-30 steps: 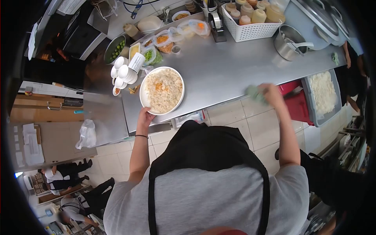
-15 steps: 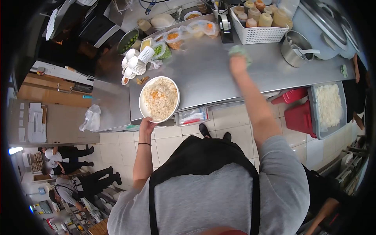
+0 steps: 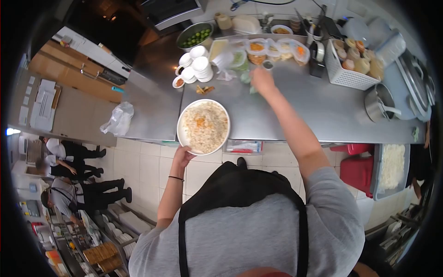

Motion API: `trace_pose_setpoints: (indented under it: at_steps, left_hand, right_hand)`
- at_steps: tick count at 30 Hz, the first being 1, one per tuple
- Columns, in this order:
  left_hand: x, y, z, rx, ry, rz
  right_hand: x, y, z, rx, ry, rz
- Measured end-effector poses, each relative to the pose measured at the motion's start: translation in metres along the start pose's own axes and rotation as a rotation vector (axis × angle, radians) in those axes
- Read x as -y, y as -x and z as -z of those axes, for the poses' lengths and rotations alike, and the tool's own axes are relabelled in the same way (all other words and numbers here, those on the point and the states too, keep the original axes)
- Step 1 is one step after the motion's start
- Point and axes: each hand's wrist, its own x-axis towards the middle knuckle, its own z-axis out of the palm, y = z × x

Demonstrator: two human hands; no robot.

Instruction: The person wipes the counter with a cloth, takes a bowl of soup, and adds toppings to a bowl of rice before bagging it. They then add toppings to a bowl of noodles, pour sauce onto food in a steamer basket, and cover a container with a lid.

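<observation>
White bowl (image 3: 182,135), left of centre, holds orange-topped rice (image 3: 208,130); left hand (image 3: 183,156) pinches its rim. Right hand (image 3: 263,81) touches green cloth (image 3: 246,77), upper centre; finger grip unclear. Grey tub (image 3: 386,195), right, contains white rice (image 3: 392,167).

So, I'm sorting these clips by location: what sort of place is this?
Most likely a commercial kitchen: there's a steel counter, a white basket of bottles on it, and a white bowl of rice-like food in the left hand.
</observation>
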Motion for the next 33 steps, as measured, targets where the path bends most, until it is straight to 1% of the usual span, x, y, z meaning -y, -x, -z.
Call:
trace_pose_setpoints:
  at_steps: [1, 3, 4, 5, 6, 7, 9, 10, 12, 16, 17, 18, 20, 21, 23, 24, 26, 28, 30, 32, 33]
  left_hand:
    - [-0.002, 0.0, 0.001, -0.014, 0.006, -0.005]
    - [-0.004, 0.002, 0.001, 0.017, -0.001, 0.022]
    - [-0.002, -0.003, 0.005, 0.052, 0.013, 0.035]
    - [-0.004, -0.003, 0.007, 0.038, 0.014, 0.044]
    - [-0.006, -0.003, 0.007, 0.066, -0.006, 0.049]
    - [-0.007, -0.002, 0.006, 0.097, -0.025, 0.057]
    - [-0.013, 0.001, 0.005, 0.094, -0.019, 0.084]
    - [-0.016, 0.001, 0.005, 0.092, -0.051, 0.097]
    - [-0.016, -0.004, 0.01, 0.103, -0.074, 0.105]
    - [-0.018, -0.012, 0.007, 0.147, -0.153, 0.1]
    - [-0.018, -0.013, 0.0, 0.159, -0.171, 0.091]
    - [-0.02, -0.014, -0.007, 0.156, -0.158, 0.089]
    - [-0.022, -0.021, -0.027, 0.27, -0.197, 0.069]
    - [-0.022, -0.025, -0.038, 0.293, -0.188, 0.056]
    - [-0.018, -0.034, -0.064, 0.307, -0.164, 0.033]
    - [-0.015, -0.038, -0.078, 0.334, -0.133, 0.002]
    - [-0.013, -0.047, -0.094, 0.359, -0.084, -0.038]
    - [-0.019, -0.055, -0.105, 0.391, -0.199, 0.017]
    - [-0.054, -0.061, -0.104, 0.243, -0.523, 0.125]
    - [-0.064, -0.103, -0.086, -0.12, -1.167, -0.401]
    - [-0.078, -0.115, -0.086, -0.203, -1.241, -0.573]
  right_hand:
    - [0.004, -0.025, -0.004, -0.04, 0.106, -0.028]
    - [0.002, -0.06, -0.032, 0.119, 0.13, -0.086]
    - [-0.001, -0.065, -0.056, 0.12, 0.13, -0.075]
    - [-0.007, -0.069, -0.084, 0.013, 0.268, -0.135]
    - [-0.012, -0.07, -0.102, -0.099, 0.41, -0.195]
    - [-0.015, -0.068, -0.107, -0.087, 0.411, -0.193]
    - [-0.023, -0.06, -0.106, 0.011, 0.399, -0.11]
    - [-0.024, -0.048, -0.099, -0.041, 0.376, -0.041]
    - [-0.022, -0.012, -0.084, -0.043, 0.333, 0.064]
    - [-0.001, 0.108, -0.056, -0.147, 0.291, 0.267]
    - [0.003, 0.138, -0.048, -0.1, 0.281, 0.273]
    - [0.008, 0.167, -0.039, -0.026, 0.257, 0.243]
    - [0.013, 0.212, -0.018, 0.137, 0.19, 0.187]
    - [0.012, 0.227, -0.008, 0.23, 0.143, 0.161]
    - [-0.005, 0.24, 0.006, 0.388, -0.149, -0.018]
    - [-0.011, 0.236, 0.019, 0.394, -0.142, -0.003]
    - [-0.018, 0.224, 0.062, 0.235, -0.163, -0.097]
    - [-0.035, 0.208, 0.093, 0.165, -0.104, -0.206]
    - [-0.059, 0.199, 0.113, -0.031, 0.105, -0.221]
    - [-0.056, 0.195, 0.154, -0.057, -0.289, -0.302]
    - [-0.061, 0.198, 0.161, -0.055, -0.288, -0.302]
